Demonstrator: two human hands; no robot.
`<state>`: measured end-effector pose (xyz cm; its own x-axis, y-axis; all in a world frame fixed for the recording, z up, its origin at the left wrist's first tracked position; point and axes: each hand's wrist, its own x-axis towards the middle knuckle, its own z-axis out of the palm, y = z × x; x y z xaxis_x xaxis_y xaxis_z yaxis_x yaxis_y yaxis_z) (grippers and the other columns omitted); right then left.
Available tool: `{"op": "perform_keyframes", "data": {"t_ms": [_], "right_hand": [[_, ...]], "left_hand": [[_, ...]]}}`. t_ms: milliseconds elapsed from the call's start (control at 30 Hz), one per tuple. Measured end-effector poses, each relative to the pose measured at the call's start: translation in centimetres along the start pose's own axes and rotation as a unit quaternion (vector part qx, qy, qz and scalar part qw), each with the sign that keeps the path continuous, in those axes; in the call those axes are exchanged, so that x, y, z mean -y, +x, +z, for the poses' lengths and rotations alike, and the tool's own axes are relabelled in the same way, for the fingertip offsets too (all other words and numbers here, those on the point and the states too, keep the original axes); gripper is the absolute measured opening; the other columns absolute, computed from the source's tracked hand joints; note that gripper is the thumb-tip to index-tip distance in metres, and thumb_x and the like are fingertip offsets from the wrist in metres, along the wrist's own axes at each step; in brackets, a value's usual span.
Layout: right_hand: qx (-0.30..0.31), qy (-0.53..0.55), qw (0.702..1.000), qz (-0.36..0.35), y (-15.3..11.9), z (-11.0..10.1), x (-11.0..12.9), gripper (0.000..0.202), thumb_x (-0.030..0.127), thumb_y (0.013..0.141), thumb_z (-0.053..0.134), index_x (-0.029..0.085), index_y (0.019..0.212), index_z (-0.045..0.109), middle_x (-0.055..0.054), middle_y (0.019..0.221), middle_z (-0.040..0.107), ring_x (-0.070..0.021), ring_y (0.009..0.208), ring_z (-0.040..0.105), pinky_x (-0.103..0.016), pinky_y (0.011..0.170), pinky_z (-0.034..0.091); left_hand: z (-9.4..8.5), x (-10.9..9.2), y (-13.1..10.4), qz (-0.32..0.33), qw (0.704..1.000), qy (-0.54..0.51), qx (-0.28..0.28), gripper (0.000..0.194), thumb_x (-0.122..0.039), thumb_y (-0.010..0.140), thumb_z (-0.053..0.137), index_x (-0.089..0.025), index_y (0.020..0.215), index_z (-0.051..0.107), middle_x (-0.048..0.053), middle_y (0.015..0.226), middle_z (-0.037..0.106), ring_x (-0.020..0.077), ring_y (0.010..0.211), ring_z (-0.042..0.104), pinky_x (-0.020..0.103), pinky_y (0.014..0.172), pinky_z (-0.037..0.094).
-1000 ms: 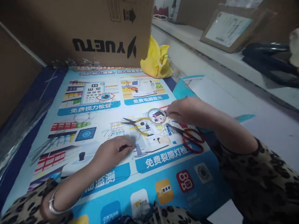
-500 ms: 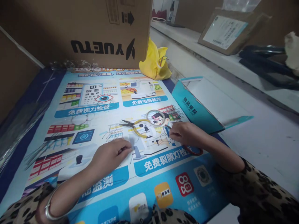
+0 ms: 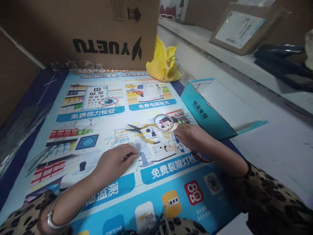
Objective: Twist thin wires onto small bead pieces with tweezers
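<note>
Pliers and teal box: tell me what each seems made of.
Pliers: dull, dark metal jaws, probably steel; smooth, bright yellow handles suggest plastic or rubber sleeves. Teal box: likely smooth printed cardboard, judging by its flat wall and ragged edge.

Printed matter: poster, two boxes, one parcel label.
Cardboard box [image 3: 97, 19]: "YUETU" in black, upside down, with an arrow mark. Poster [image 3: 137, 192]: heading line "呵护视力健康" legible; panel captions "免费视力检查", "免费电脑验光", "免费裂隙灯检", its last character obscured, and a partly covered "监测"; eye chart [image 3: 95, 97] of turned E symbols in the first panel. Teal box [image 3: 212, 122]: "精品童鞋" in dark characters, smaller Latin line illegible. Parcel label [image 3: 238, 29]: barcode, white ground, print too small to read. Poster's app-icon lettering: mostly too blurred.
</note>
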<state>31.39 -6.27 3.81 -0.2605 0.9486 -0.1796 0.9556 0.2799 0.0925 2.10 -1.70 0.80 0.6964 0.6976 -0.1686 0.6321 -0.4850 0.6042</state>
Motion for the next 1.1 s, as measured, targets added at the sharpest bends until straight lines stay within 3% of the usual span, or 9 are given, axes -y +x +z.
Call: {"op": "perform_keyframes", "data": {"t_ms": [333,500,633,833,1100], "right_hand": [[0.112,-0.07,0.991,0.011,2.4,-1.0,1.1,0.024,0.018,0.073,0.049,0.013,0.09,0.065,-0.015,0.089,0.067,-0.0228,0.075,0.063,-0.029,0.059,0.04],[0.138,-0.062,0.988,0.004,1.2,-2.1,0.7,0.022,0.018,0.075,0.045,0.015,0.083,0.065,-0.011,0.084,0.068,-0.0225,0.073,0.063,-0.028,0.056,0.036],[0.196,-0.056,0.979,0.0,0.3,-3.3,0.7,0.02,0.019,0.077,0.044,0.016,0.077,0.065,-0.01,0.081,0.068,-0.0198,0.069,0.061,-0.026,0.052,0.03],[0.103,-0.037,0.994,-0.013,0.9,-3.0,1.3,0.023,0.023,0.083,0.042,0.016,0.081,0.064,-0.01,0.086,0.067,-0.0175,0.075,0.06,-0.025,0.057,0.033],[0.138,-0.066,0.988,-0.011,2.8,-1.6,2.7,0.023,0.019,0.077,0.047,0.012,0.089,0.064,-0.016,0.089,0.068,-0.0252,0.079,0.064,-0.031,0.062,0.043]], "left_hand": [[-0.1,0.0,-0.2,0.006,1.0,0.007,-0.003,0.023,-0.038,0.086,0.043,-0.027,0.091,0.062,-0.002,0.096,0.066,0.0165,0.088,0.06,0.025,0.073,0.042],[-0.1,-0.1,-0.1,0.009,1.0,0.012,0.006,0.022,-0.037,0.087,0.042,-0.027,0.091,0.062,-0.002,0.096,0.066,0.0162,0.089,0.059,0.025,0.072,0.041],[0.0,-0.1,0.0,0.009,1.0,0.015,0.005,0.022,-0.038,0.087,0.042,-0.028,0.092,0.062,-0.004,0.096,0.065,0.0159,0.089,0.059,0.025,0.072,0.04],[0.0,0.0,-0.2,0.012,1.0,0.018,0.001,0.023,-0.038,0.088,0.042,-0.028,0.092,0.062,-0.003,0.095,0.065,0.0158,0.088,0.059,0.025,0.072,0.04],[0.0,-0.1,0.0,0.012,1.0,0.022,0.0,0.021,-0.037,0.088,0.043,-0.028,0.091,0.062,-0.004,0.094,0.065,0.0151,0.087,0.059,0.026,0.071,0.041]]}}
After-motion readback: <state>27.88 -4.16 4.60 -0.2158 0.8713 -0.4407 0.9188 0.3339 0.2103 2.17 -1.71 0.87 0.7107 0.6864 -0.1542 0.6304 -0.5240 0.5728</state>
